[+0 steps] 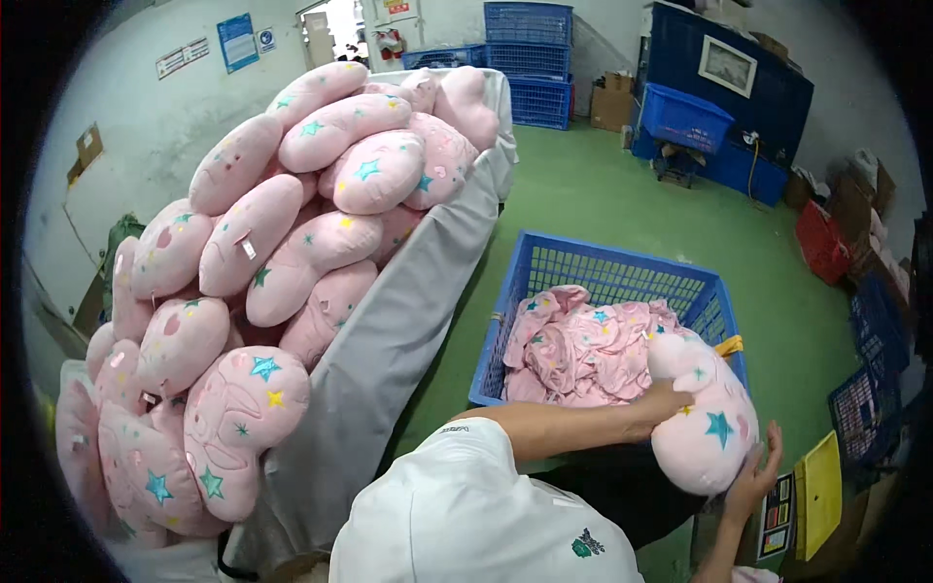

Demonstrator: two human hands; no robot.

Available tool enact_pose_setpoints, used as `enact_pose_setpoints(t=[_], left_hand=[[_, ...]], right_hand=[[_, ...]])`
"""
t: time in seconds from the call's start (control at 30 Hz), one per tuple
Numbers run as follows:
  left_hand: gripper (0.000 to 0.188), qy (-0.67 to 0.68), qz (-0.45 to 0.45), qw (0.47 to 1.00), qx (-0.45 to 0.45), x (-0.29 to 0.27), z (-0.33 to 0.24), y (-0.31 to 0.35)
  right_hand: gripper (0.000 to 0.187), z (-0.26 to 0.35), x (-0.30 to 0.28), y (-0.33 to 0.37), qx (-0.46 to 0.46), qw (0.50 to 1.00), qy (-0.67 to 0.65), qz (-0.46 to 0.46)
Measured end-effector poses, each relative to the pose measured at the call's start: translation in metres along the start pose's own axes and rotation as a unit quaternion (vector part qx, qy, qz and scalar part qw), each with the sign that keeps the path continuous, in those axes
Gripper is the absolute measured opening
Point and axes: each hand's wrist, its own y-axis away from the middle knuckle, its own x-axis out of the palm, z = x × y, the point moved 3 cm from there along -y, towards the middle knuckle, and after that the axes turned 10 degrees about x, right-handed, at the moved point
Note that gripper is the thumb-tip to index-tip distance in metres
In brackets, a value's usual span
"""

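Note:
A plump pink plush pillow (708,432) with blue and yellow stars is tilted over the near right corner of the blue basket. My left hand (666,403) grips its left side, the arm reaching across in front of me. At the pillow's lower right is my right hand (756,478), fingers stretched out and apart, its palm toward the pillow; I cannot tell how firmly it touches. Inside the blue plastic basket (622,255) lies a heap of limp pink star-printed covers (583,340), just beyond the pillow.
At left, a big grey-lined bin (389,330) is heaped with stuffed pink pillows (248,398). Stacked blue crates (530,63) stand at the back, near a blue tub (685,117). On the right are a red basket (821,241) and a yellow folder-like item (819,496).

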Motion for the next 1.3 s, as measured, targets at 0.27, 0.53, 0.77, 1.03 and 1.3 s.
enact_pose_setpoints(t=[0.27, 0.53, 0.77, 1.03, 1.3], left_hand=[[0.037, -0.076, -0.465, 0.683, 0.558, -0.157, -0.263, 0.092], [0.038, -0.158, -0.36, 0.555, 0.732, -0.147, -0.296, 0.107], [0.024, -0.258, -0.027, 0.888, 0.38, -0.043, -0.167, -0.054], [0.028, -0.299, 0.449, 0.825, 0.169, 0.121, 0.022, -0.092], [0.045, -0.24, 0.662, 0.708, -0.056, 0.286, 0.205, -0.02]], right_hand=[[0.035, -0.093, 0.0, 0.0, 0.089, 0.994, 0.008, 0.056], [0.037, -0.154, -0.025, 0.022, 0.182, 0.972, 0.12, 0.092], [0.04, -0.14, -0.07, 0.049, 0.177, 0.98, 0.084, 0.021], [0.038, -0.152, -0.268, 0.113, 0.224, 0.946, 0.16, -0.168], [0.051, -0.21, -0.348, 0.229, 0.447, 0.79, 0.398, -0.133]])
